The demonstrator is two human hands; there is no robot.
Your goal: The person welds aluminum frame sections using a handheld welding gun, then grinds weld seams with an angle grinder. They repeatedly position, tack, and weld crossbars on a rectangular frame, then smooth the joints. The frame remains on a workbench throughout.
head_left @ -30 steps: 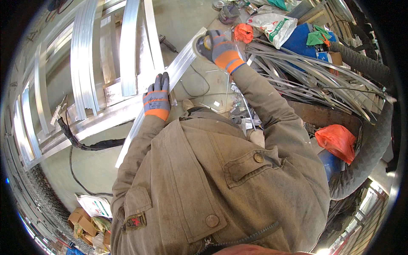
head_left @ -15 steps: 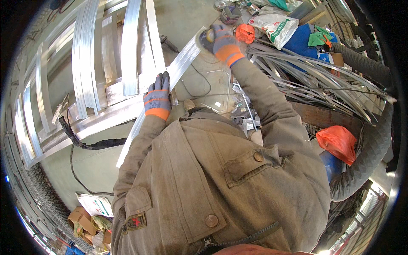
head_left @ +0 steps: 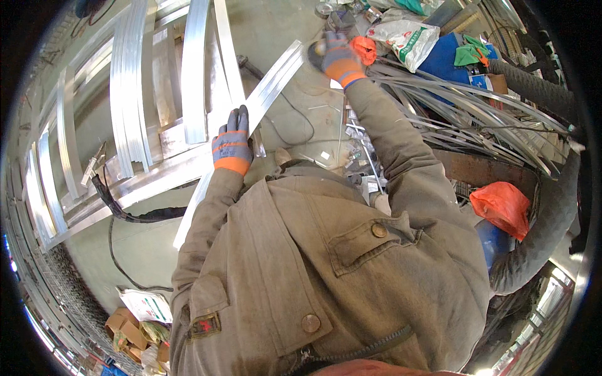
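Observation:
A long silvery metal strip point(head_left: 274, 76) with lengthwise grooves slants from the upper middle down past my left forearm. My left hand point(head_left: 232, 143), in a grey and orange work glove, lies over it with fingers stretched along the metal. Part of the strip is hidden beneath this hand and sleeve. Just right of the strip's far end is my right hand point(head_left: 338, 59), in a matching glove. It is closed around a dark round disc-like thing point(head_left: 317, 52) with a yellow spot, whose kind is blurred. A gap separates that thing from the strip's end.
Several more metal strips point(head_left: 195, 75) rest across a metal frame point(head_left: 135, 193) at left. A cable with a clamp point(head_left: 91, 170) hangs by it. Thin metal offcuts point(head_left: 461, 119) pile up at right, near a white bag point(head_left: 407, 39), an orange bag point(head_left: 500, 209) and a grey hose point(head_left: 536, 263).
My right hand has shifted slightly right and away with the round thing, leaving the strip's far end. The left hand stays in place on the strip.

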